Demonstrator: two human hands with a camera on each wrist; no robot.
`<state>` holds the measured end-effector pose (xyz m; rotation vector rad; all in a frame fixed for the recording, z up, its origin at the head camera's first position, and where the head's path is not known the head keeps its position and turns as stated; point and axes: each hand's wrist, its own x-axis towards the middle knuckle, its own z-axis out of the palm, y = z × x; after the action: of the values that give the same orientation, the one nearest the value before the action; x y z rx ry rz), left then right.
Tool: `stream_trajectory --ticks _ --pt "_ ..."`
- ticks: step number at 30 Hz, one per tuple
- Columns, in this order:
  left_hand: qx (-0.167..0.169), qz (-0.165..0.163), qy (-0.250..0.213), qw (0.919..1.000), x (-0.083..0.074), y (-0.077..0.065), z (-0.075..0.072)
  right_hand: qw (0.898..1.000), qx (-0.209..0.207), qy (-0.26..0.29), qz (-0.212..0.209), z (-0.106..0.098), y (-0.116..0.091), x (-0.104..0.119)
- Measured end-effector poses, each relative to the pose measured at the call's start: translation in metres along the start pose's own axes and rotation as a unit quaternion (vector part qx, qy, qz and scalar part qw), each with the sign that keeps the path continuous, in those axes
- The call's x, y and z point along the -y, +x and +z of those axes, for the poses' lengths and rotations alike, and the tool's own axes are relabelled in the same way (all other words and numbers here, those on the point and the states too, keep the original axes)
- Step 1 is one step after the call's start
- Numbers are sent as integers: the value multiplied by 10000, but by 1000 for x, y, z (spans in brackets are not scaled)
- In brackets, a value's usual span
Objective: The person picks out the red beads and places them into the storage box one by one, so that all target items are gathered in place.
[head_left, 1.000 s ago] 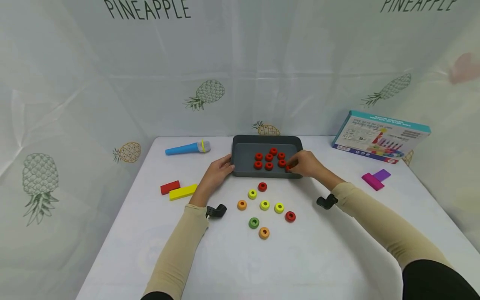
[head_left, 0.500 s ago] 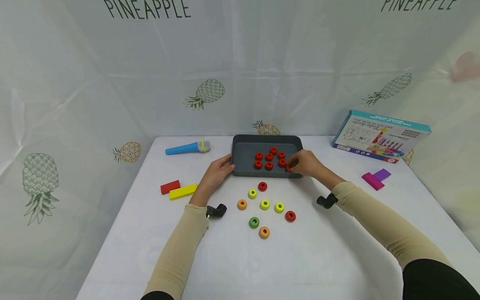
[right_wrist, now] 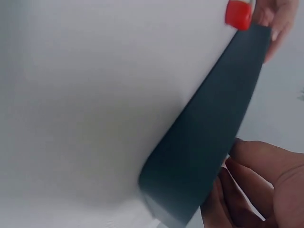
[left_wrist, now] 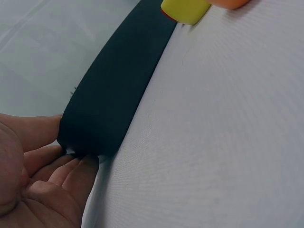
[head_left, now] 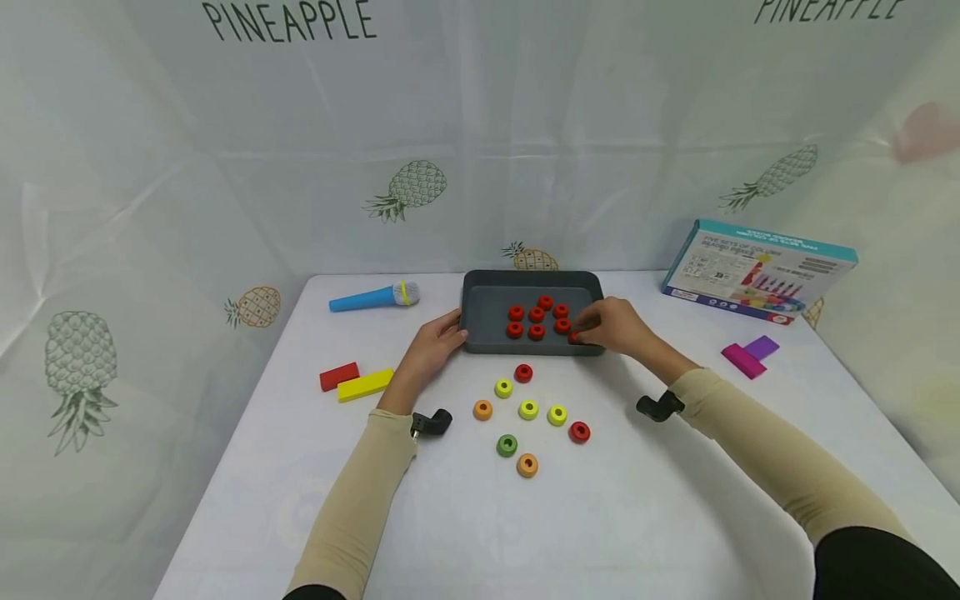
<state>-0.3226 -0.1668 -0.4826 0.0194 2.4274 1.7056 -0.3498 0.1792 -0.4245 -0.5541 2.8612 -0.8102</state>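
I judged the step in hand to be setting a red ring down in the dark tray, at its near right corner, beside the six red rings already lying on its floor. My right hand reached over the tray's right end with the fingertips pinching that ring; in the right wrist view the tray's wall hid most of the grip, so I could only say the ring seemed not yet let go. My left hand lay against the tray's left end, thumb on the rim and relaxed fingers touching the outer wall at the near left corner, steadying it without curling round anything.

The next move, as I read it, called for parting the fingertips so the ring dropped flat, then lifting clear of the wall without nudging its neighbours. Two more loose red rings sat on the table just before the tray's near edge, among yellow, orange and green ones. Both forearms stretched forward, low over the table.
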Motion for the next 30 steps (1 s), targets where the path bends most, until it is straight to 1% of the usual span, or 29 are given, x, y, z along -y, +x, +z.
stream_trajectory --ticks 5,9,17,24,30 --pt "-5 14 32 10000 1 0 2 9996 -255 122 -46 -2 -16 7" --pt "-14 2 94 10000 2 1 2 9988 -319 334 -133 0 -30 13" --pt "-45 -29 218 9997 0 1 1 9966 -179 625 -504 11 -57 23" --pt "-42 8 237 9997 -2 0 2 9940 198 950 -507 20 -79 30" --pt "-32 -3 214 9998 0 2 3 9935 192 913 -655 37 -100 34"
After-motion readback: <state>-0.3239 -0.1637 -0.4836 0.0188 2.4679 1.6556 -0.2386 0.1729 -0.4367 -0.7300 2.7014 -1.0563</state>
